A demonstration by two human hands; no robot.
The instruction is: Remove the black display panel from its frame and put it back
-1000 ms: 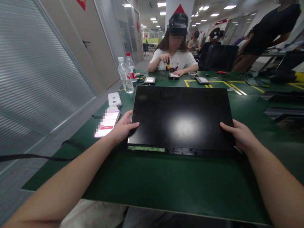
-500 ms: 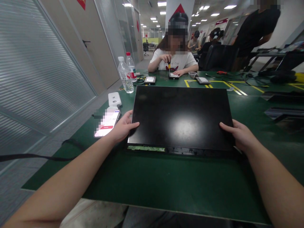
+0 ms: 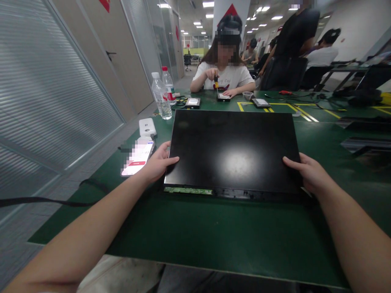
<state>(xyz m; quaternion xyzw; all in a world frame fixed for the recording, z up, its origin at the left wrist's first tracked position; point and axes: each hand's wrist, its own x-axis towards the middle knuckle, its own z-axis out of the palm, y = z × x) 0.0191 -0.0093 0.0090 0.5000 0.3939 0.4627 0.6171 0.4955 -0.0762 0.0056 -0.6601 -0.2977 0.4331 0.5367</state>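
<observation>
On the green table [image 3: 214, 236], straight ahead, a large black panel [image 3: 233, 150] lies with its glossy face up, a ceiling light mirrored near its middle. Along its near edge runs a narrow green circuit strip [image 3: 187, 190], bare to view. The left hand [image 3: 155, 166] grips the panel's left edge close to the near corner: the thumb [image 3: 171, 161] lies on top of the dark face and the fingers [image 3: 164, 148] curl closed against the side. The right hand [image 3: 308, 175] grips the right edge opposite in the same way, thumb on the face, its fingers wrapped round the rim and partly hidden. Whether the panel is raised off the table at all cannot be told. Just beside the left hand lies a phone [image 3: 137, 159] with a lit screen, and a little beyond it a white device [image 3: 147, 127]. Two water bottles [image 3: 161, 97] stand upright near the panel's far left corner. Across the table a person [image 3: 224, 75] in a white shirt sits holding a screwdriver [image 3: 216, 83] over a small drive [image 3: 223, 97]. Yellow lines [image 3: 305, 114] mark the table at the far right, and a black cable [image 3: 45, 201] trails away past the table's left side
</observation>
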